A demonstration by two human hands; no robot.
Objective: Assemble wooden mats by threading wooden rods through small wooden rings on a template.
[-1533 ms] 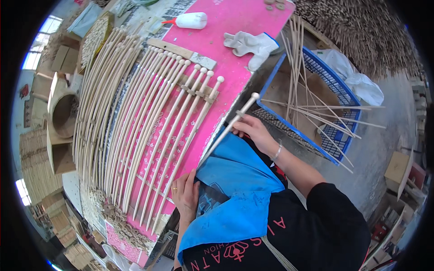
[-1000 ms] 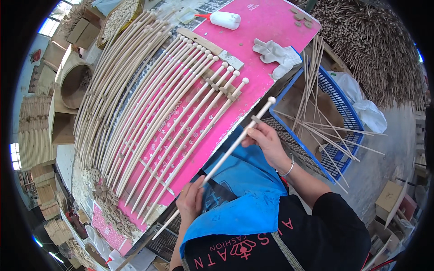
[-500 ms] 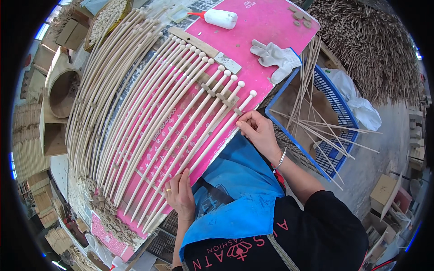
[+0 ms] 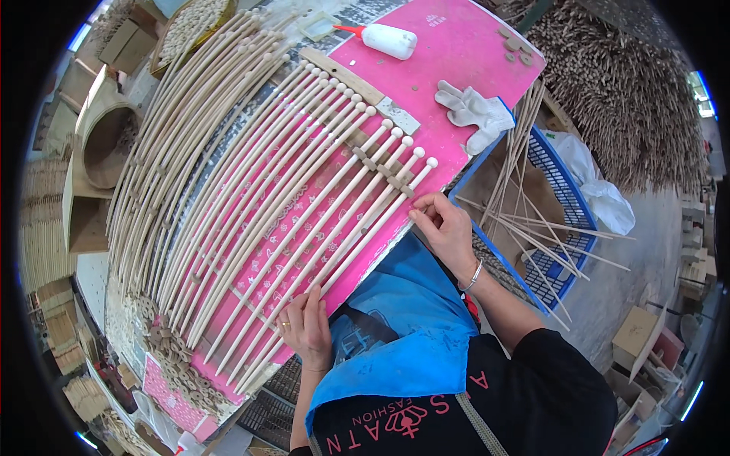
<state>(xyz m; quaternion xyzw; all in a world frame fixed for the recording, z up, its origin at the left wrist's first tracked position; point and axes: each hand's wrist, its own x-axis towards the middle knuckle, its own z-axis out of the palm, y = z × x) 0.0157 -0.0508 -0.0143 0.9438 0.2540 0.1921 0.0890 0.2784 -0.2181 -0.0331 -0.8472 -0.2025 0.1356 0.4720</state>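
Handling the nearest stick (image 4: 369, 241): I judge it light and rather stiff, being thin wood; it may roll easily, and strong bending could break it.
Stick's place: on the desk (image 4: 456, 57), to the left of the blue basket (image 4: 555, 169), outermost in its row, with the round knob (image 4: 432, 163) as the end nearer to the basket.
Where to hold: two places on the bare shaft would be best, one below the brown disc (image 4: 405, 191), one farther from the basket; knob and disc could be weak for pulling.
Left hand (image 4: 306, 327): farther from the basket, fingertips at the lower shaft; whether they pinch it, I cannot tell.
Right hand (image 4: 447, 232): just beside the basket's left rim, fingers bent close to the shaft; grasping or released, I cannot tell.
White glove (image 4: 475, 114): on the desk, up-left of the basket.
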